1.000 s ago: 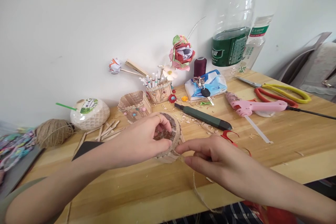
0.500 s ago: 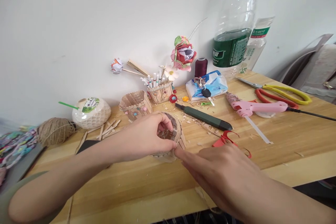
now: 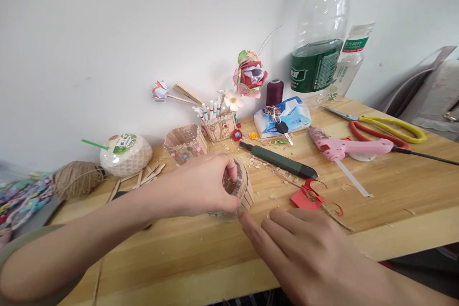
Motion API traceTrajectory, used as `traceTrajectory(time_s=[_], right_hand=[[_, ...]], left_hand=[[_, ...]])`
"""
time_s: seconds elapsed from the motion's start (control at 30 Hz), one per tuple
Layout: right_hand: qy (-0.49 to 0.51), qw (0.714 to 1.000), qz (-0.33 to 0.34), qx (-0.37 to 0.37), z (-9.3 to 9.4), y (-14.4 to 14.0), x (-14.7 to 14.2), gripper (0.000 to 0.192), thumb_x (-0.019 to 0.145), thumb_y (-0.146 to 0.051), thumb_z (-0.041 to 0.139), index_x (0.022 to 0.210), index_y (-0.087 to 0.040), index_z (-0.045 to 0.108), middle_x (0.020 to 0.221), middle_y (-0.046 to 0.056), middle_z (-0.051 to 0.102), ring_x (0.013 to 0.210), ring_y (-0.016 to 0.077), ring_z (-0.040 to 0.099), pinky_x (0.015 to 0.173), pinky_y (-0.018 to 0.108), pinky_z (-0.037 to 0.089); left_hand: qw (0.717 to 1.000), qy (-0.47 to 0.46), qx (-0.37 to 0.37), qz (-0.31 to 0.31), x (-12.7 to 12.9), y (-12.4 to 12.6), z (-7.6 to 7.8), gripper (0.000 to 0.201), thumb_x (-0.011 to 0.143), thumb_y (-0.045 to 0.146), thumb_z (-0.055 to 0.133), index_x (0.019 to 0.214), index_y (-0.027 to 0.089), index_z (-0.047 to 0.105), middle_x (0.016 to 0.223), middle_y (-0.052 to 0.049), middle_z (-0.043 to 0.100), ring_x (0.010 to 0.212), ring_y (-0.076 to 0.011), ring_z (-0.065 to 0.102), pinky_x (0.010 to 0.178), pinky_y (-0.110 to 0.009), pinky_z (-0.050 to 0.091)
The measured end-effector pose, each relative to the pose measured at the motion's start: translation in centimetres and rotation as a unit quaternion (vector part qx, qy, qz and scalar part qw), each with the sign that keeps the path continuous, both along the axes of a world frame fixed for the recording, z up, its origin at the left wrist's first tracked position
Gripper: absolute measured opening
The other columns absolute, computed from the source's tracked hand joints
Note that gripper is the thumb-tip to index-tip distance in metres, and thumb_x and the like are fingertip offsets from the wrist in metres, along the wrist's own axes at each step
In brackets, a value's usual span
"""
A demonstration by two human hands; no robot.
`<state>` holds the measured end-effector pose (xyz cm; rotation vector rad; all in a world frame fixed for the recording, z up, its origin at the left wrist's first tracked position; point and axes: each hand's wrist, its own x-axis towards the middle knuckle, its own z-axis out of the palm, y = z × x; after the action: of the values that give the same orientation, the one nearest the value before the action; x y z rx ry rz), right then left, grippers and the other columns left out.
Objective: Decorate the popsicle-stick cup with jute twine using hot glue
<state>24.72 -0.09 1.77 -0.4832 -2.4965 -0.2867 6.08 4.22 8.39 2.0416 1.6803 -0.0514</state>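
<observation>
My left hand (image 3: 206, 184) is closed on the rim of a round stick-covered pot (image 3: 245, 193), its fingers inside and its thumb at the near outer edge. Upright wooden sticks form the pot's side, and braided twine circles its rim. Close to the left thumb is my right hand (image 3: 304, 253), index finger reaching to the near rim and the other fingers curled. A thin strand of twine (image 3: 237, 211) shows at that fingertip. The right thumb is hidden under the hand.
A pink glue gun (image 3: 355, 147), scissors (image 3: 387, 129), a dark green pen-shaped tool (image 3: 283, 160) and red paper (image 3: 304, 198) lie right. Behind stand a hexagonal stick box (image 3: 186, 146), a marker holder (image 3: 218, 128) and a large bottle (image 3: 317, 64). Left are a twine ball (image 3: 77, 179) and coconut (image 3: 125, 155).
My right hand has moved lower and slightly away from the pot, uncovering more red paper. The left hand and its grip have shifted slightly right along the rim.
</observation>
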Motion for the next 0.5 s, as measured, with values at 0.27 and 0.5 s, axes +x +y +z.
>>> traceTrajectory(time_s=[0.27,0.5], right_hand=[[0.119,0.959,-0.082,-0.242,-0.4,1.9,0.0,0.021,0.089,-0.023,0.051,0.081,-0.018,0.069,0.051,-0.002,0.056,0.045,0.0095,0.049,0.048,0.023,0.031],[0.127,0.897,-0.156,-0.394,0.6,3.2,-0.6,0.006,0.076,-0.022,0.065,0.07,-0.021,0.068,0.042,-0.01,0.034,0.039,0.0062,0.032,0.045,0.02,0.024]], left_hand=[[1.0,-0.023,-0.021,0.006,-0.2,0.3,-0.2,0.025,0.056,0.029,0.065,0.078,0.023,0.053,0.068,0.004,0.057,0.058,-0.0142,0.052,0.05,-0.025,0.035],[0.997,-0.057,-0.045,0.008,-0.2,0.3,-0.2,0.024,0.058,0.026,0.064,0.078,0.023,0.051,0.074,0.003,0.057,0.064,-0.0142,0.052,0.053,-0.025,0.038]])
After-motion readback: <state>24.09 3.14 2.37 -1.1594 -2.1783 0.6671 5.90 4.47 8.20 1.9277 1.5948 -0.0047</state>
